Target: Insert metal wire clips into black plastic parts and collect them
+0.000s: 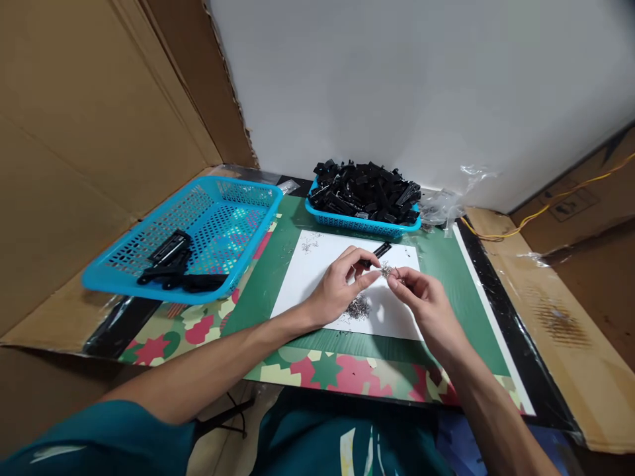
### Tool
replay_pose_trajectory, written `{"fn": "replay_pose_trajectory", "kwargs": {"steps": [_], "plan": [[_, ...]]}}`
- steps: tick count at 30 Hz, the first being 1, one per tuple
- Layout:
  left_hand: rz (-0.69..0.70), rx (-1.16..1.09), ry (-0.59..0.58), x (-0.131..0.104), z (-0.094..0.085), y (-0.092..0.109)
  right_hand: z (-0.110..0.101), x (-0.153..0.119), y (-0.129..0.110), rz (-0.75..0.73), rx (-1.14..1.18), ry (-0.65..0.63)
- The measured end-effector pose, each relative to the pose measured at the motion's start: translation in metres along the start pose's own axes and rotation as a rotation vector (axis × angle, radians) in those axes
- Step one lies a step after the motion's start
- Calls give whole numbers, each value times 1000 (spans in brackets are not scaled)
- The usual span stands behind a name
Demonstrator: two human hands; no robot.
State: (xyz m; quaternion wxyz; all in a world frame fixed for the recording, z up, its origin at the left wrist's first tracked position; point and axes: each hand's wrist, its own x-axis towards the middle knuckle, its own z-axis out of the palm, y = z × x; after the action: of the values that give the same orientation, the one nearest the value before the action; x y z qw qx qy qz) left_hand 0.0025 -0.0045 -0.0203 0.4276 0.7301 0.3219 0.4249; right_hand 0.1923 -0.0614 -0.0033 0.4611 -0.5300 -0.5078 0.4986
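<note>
Over the white sheet (292, 291), my left hand (342, 284) is closed on a black plastic part (381, 250), whose end sticks out past the fingers. A small tangle of thin metal pieces (385, 270) is between the fingertips of both hands. My right hand (421, 297) pinches at the right side of this tangle, thumb and fingers together. Below my left hand lies a pile of thin metal pieces (358, 307), partly hidden by that hand. A smaller scatter of metal pieces (309, 246) is at the sheet's upper left.
A blue basket (253, 258) at the left holds several black parts (171, 264). Another blue basket (367, 223) behind the sheet is heaped with black parts (367, 188). Clear plastic bags (441, 205) and a yellow wire (526, 228) are at the right. Cardboard stands on both sides.
</note>
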Motion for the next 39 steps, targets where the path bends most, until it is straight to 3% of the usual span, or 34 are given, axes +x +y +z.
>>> {"fn": "replay_pose_trajectory", "kwargs": {"steps": [3,7,14,20,26,32,39], "plan": [[106,-4,-80,-4,1,3,1,-4,-5,52,127,-78],[189,60,-87,-9,2,4,7,-5,-3,57,192,-127],[105,80,-90,-7,-1,3,11,-9,-1,-183,-133,96],[59,89,-146,-8,-3,4,6,-12,0,-416,-374,103],[57,98,-209,-7,-3,4,-6,-12,9,-667,-478,344],[55,224,-183,-9,1,1,-15,-16,18,-670,-552,287],[248,299,-144,-10,3,-1,-13,-19,22,-732,-659,240]]}}
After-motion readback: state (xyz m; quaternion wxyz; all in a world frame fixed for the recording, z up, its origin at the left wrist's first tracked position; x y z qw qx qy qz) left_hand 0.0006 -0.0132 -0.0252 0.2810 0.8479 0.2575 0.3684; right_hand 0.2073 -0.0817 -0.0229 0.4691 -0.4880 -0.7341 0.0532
